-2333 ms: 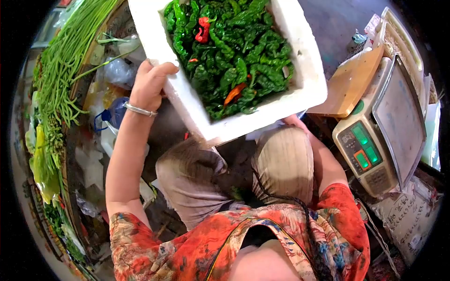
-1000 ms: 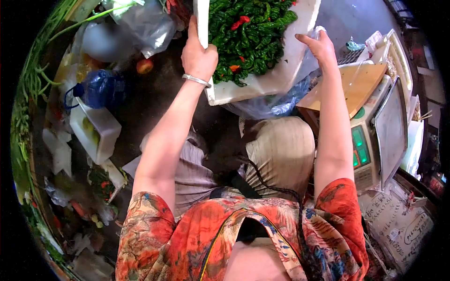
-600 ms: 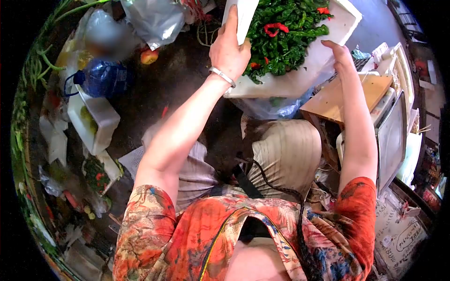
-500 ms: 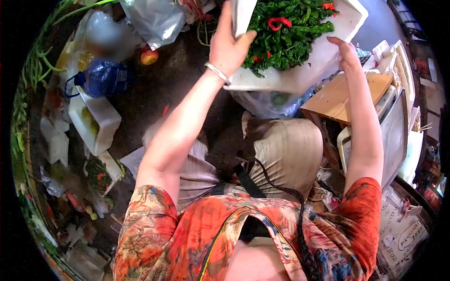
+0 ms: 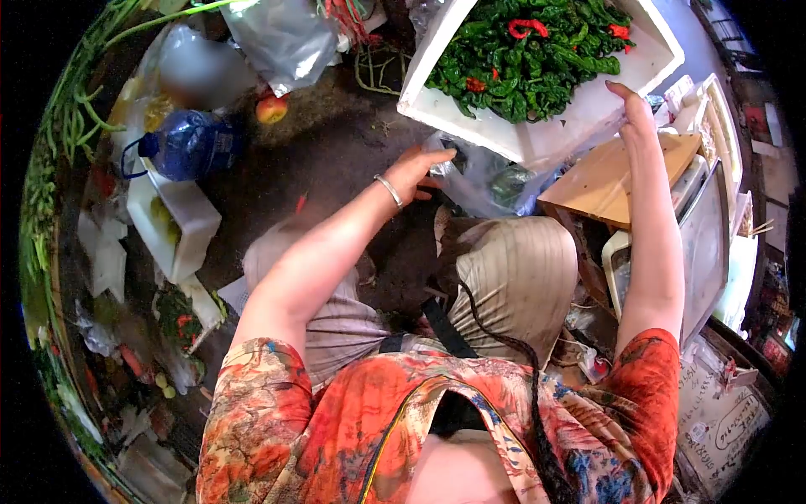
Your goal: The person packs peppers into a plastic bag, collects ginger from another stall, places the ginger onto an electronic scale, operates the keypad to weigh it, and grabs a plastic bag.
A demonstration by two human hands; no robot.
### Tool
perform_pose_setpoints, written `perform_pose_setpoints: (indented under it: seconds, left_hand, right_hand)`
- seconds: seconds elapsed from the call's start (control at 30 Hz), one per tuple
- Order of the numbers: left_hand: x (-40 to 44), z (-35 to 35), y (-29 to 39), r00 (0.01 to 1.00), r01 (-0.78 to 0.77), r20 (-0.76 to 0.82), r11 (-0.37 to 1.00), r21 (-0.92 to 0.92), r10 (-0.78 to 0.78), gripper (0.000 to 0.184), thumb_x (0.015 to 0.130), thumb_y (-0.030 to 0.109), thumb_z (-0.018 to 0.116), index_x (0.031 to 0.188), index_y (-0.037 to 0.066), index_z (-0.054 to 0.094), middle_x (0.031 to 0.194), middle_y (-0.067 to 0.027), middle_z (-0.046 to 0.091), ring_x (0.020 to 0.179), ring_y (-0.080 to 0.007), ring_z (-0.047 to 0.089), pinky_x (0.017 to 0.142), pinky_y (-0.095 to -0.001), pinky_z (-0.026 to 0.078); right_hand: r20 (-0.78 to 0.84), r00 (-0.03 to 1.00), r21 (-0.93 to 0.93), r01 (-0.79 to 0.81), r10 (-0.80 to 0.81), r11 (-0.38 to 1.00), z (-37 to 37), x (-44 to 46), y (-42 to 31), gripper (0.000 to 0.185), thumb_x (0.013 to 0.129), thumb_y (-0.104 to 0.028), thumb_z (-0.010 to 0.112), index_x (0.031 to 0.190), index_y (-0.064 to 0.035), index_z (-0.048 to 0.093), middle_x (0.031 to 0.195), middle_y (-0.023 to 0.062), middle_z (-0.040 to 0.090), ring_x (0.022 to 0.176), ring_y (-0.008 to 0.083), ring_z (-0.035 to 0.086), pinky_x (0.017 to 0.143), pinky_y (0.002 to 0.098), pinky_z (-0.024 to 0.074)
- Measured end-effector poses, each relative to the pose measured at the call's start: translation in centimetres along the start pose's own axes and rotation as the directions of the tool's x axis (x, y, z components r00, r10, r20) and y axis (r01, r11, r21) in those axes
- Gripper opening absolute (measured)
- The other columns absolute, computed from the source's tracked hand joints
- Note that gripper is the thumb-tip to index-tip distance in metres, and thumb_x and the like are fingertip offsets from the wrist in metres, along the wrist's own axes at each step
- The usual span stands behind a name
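Note:
A white foam box (image 5: 558,144) full of green peppers (image 5: 525,67), a few of them red, is tilted at the top. My right hand (image 5: 634,107) grips the box's right side, its thumb on the wall and its other fingers mostly hidden. Below the box's left corner, my left hand (image 5: 413,172) is off the box, thumb and fingers apart, beside the edge of a clear plastic bag (image 5: 478,181). This bag hangs under the box, above my knees, with something green showing inside.
On the left are a blue bottle (image 5: 189,145), a small white foam box (image 5: 189,223) and long green vegetables (image 5: 63,143). An apple (image 5: 271,108) lies near a grey plastic bag (image 5: 290,42). A wooden board (image 5: 621,181) and a scale (image 5: 705,244) stand at the right.
The box, earlier higher and further left, has moved right. My left hand has let go of its left wall and dropped to the bag's edge. My right hand has stayed on the box.

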State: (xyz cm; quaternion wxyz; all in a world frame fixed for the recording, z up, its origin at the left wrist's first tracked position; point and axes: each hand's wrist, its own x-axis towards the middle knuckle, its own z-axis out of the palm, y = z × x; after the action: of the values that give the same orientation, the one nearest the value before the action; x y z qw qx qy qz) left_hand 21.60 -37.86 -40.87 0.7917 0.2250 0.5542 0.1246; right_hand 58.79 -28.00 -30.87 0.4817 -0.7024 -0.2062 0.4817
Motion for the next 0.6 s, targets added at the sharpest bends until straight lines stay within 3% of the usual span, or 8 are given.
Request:
perform_pose_setpoints:
  seconds: [0.07, 0.13, 0.17, 0.2, 0.3, 0.4, 0.53, 0.6]
  left_hand:
    - [0.3, -0.1, -0.3, 1.000, -0.021, -0.001, 0.999, 0.032, 0.021, 0.045, 0.070, 0.036, 0.069, 0.107, 0.014, 0.055, 0.097, -0.0059, 0.060, 0.087, -0.0219, 0.054, 0.072, -0.0417, 0.041]
    - [2.4, -0.8, -1.6, 0.985, -0.173, -0.010, 0.984, -0.030, 0.173, 0.034, 0.076, 0.028, 0.064, 0.100, 0.006, 0.057, 0.087, -0.0085, 0.062, 0.078, -0.0218, 0.058, 0.067, -0.0393, 0.046]
    - [2.0, -0.6, -1.2, 0.951, -0.307, -0.111, 0.930, -0.202, 0.290, 0.022, 0.080, 0.017, 0.057, 0.092, -0.001, 0.058, 0.080, -0.0116, 0.063, 0.069, -0.0220, 0.059, 0.064, -0.0380, 0.049]
    - [1.4, -0.5, -0.1, 0.945, -0.277, -0.250, 0.918, -0.284, 0.208, 0.018, 0.079, 0.011, 0.051, 0.087, -0.004, 0.056, 0.073, -0.0119, 0.060, 0.064, -0.0224, 0.057, 0.068, -0.0420, 0.051]
    - [-0.9, -3.1, 1.1, 0.937, -0.347, -0.140, 0.826, -0.445, 0.319, 0.013, 0.076, 0.008, 0.046, 0.079, -0.002, 0.053, 0.053, -0.0039, 0.042, 0.051, -0.0206, 0.048, 0.065, -0.0430, 0.052]
    - [-3.8, -4.3, 2.4, 0.938, -0.348, -0.161, 0.844, -0.408, 0.308, 0.017, 0.075, 0.009, 0.045, 0.084, -0.003, 0.053, 0.049, -0.0030, 0.038, 0.050, -0.0206, 0.046, 0.062, -0.0436, 0.051]
    - [-8.4, -5.0, 5.4, 0.899, -0.434, -0.263, 0.783, -0.446, 0.349, 0.030, 0.074, 0.006, 0.042, 0.099, -0.009, 0.052, 0.049, -0.0012, 0.030, 0.050, -0.0217, 0.040, 0.073, -0.0441, 0.044]
    - [-10.4, -5.6, 6.5, 0.862, -0.507, -0.244, 0.749, -0.426, 0.444, 0.033, 0.076, 0.007, 0.044, 0.104, -0.008, 0.051, 0.052, -0.0005, 0.032, 0.051, -0.0198, 0.039, 0.075, -0.0415, 0.043]
  right_hand:
    - [0.013, 1.000, 0.018, 0.006, -0.006, 1.000, 0.1, 0.4, 0.2, 0.038, 0.070, -0.005, 0.068, 0.105, -0.0013, 0.055, 0.097, 0.0125, 0.061, 0.087, 0.0282, 0.059, 0.078, 0.0398, 0.0479]
    - [0.007, 1.000, 0.007, 0.013, -0.013, 1.000, 0.9, -1.1, -0.1, 0.037, 0.070, -0.005, 0.067, 0.105, -0.0012, 0.056, 0.098, 0.0126, 0.061, 0.087, 0.0283, 0.059, 0.079, 0.0396, 0.0478]
    - [-0.002, 1.000, -0.004, 0.018, -0.018, 1.000, 1.2, -1.7, -0.3, 0.036, 0.070, -0.004, 0.067, 0.104, -0.0010, 0.056, 0.098, 0.0128, 0.061, 0.088, 0.0283, 0.058, 0.079, 0.0395, 0.0477]
    - [0.000, 1.000, -0.006, 0.023, -0.023, 1.000, 1.0, -1.3, -0.3, 0.036, 0.070, -0.004, 0.067, 0.104, -0.0010, 0.056, 0.098, 0.0128, 0.061, 0.088, 0.0283, 0.058, 0.079, 0.0395, 0.0477]
    - [0.010, 0.997, 0.029, 0.074, -0.075, 0.997, 1.6, -2.1, -0.1, 0.040, 0.069, -0.003, 0.066, 0.107, 0.0004, 0.055, 0.100, 0.0131, 0.060, 0.088, 0.0283, 0.057, 0.080, 0.0387, 0.0455]
    - [0.069, 0.996, 0.052, 0.058, -0.062, 0.997, 1.1, -1.6, 0.3, 0.039, 0.069, -0.003, 0.066, 0.106, 0.0007, 0.055, 0.100, 0.0130, 0.060, 0.088, 0.0280, 0.057, 0.080, 0.0383, 0.0458]
    - [0.038, 0.996, 0.037, 0.080, -0.081, 0.996, 2.0, -2.4, 0.7, 0.039, 0.069, -0.002, 0.066, 0.106, 0.0004, 0.055, 0.100, 0.0127, 0.060, 0.088, 0.0278, 0.058, 0.080, 0.0382, 0.0459]
    - [0.059, 0.989, 0.155, 0.122, -0.132, 0.980, 2.7, -2.9, 0.7, 0.038, 0.069, -0.003, 0.066, 0.106, -0.0002, 0.055, 0.098, 0.0121, 0.061, 0.089, 0.0276, 0.058, 0.081, 0.0377, 0.0459]
